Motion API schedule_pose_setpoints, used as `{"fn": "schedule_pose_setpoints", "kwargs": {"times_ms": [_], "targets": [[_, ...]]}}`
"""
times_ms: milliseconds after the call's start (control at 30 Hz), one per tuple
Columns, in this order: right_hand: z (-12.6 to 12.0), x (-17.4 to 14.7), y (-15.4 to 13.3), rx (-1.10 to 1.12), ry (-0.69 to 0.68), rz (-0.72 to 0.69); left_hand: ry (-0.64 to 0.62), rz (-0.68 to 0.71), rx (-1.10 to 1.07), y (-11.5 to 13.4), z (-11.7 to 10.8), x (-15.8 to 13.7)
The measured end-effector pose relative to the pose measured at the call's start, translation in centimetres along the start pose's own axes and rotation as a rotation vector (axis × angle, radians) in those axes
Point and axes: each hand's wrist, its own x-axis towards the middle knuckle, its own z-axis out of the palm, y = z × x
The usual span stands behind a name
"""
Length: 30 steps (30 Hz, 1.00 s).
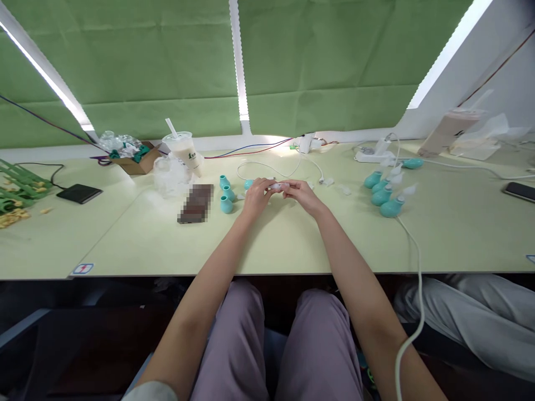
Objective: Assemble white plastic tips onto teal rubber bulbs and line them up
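Note:
My left hand [258,195] and my right hand [301,195] meet over the middle of the table. Between their fingertips they pinch a small whitish, translucent piece [276,186]; its exact kind is too small to make out. Left of my left hand stand several teal squeeze bulbs [226,204] with open necks. Another teal bulb [248,184] is partly hidden behind that hand. To the right lie several teal bulbs [391,208] with clear, whitish tips fitted in their necks. Small translucent pieces [345,190] are scattered beyond my right hand.
A pixelated dark rectangle [196,204], a drink cup [184,150] and a cardboard box [137,161] are at left. Behind my hands runs a white cable [267,165]. At right are a power strip [373,155], another cup [449,133], a phone [520,190] and another person's leg [472,317].

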Motion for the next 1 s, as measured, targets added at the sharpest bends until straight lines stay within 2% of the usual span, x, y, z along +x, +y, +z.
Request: {"fn": "schedule_pose_setpoints", "kwargs": {"times_ms": [133, 267, 500, 767, 900, 1000], "targets": [[0.3, 0.1, 0.5, -0.037, 0.036, -0.008, -0.038, 0.041, 0.061, -0.1, 0.2, -0.2], [0.5, 0.3, 0.9, -0.085, 0.039, -0.011, -0.074, 0.008, 0.053, -0.2, 0.3, -0.2], [0.5, 0.3, -0.1, -0.118, 0.053, -0.038, 0.025, -0.164, -0.256, 0.0, 0.4, 0.3], [-0.2, 0.4, 0.0, -0.170, 0.057, -0.011, 0.028, -0.347, -0.622, -0.1, -0.5, 0.8], [0.2, 0.2, 0.0, -0.138, -0.031, 0.034, 0.032, -0.375, -0.657, -0.2, -0.5, 0.9], [0.5, 0.1, 0.0, -0.176, -0.042, 0.045, 0.055, -0.397, -0.622, -0.1, -0.5, 0.9]]}}
